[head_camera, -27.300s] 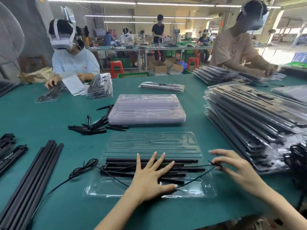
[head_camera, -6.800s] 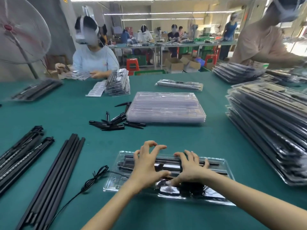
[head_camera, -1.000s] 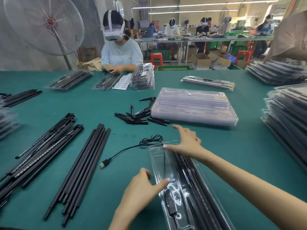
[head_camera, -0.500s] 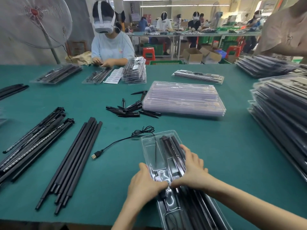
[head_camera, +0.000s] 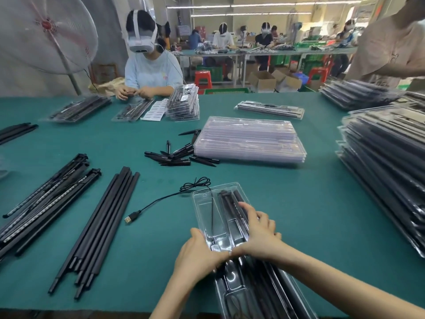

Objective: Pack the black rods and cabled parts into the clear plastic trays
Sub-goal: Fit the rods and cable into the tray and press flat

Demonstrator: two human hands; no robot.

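A clear plastic tray (head_camera: 204,210) lies lengthwise in front of me on the green table, its near end running out of view. Black rods (head_camera: 230,203) lie in its right channels. A thin black cable (head_camera: 161,200) leaves its far end, coils there, and ends in a USB plug (head_camera: 130,218) on the table to the left. My left hand (head_camera: 197,252) lies palm down on the tray's left side. My right hand (head_camera: 259,233) rests flat on the rods. The fingertips of both hands meet over the tray's middle.
Loose long black rods (head_camera: 101,226) and cabled strips (head_camera: 46,203) lie at the left. Short black pieces (head_camera: 177,156) sit beside a stack of empty clear trays (head_camera: 248,139). Packed trays (head_camera: 379,169) pile high at the right. A person (head_camera: 149,70) works across the table.
My right hand has come back from the tray's far end to its middle, and my left hand has moved onto the tray beside it. The cable has not moved.
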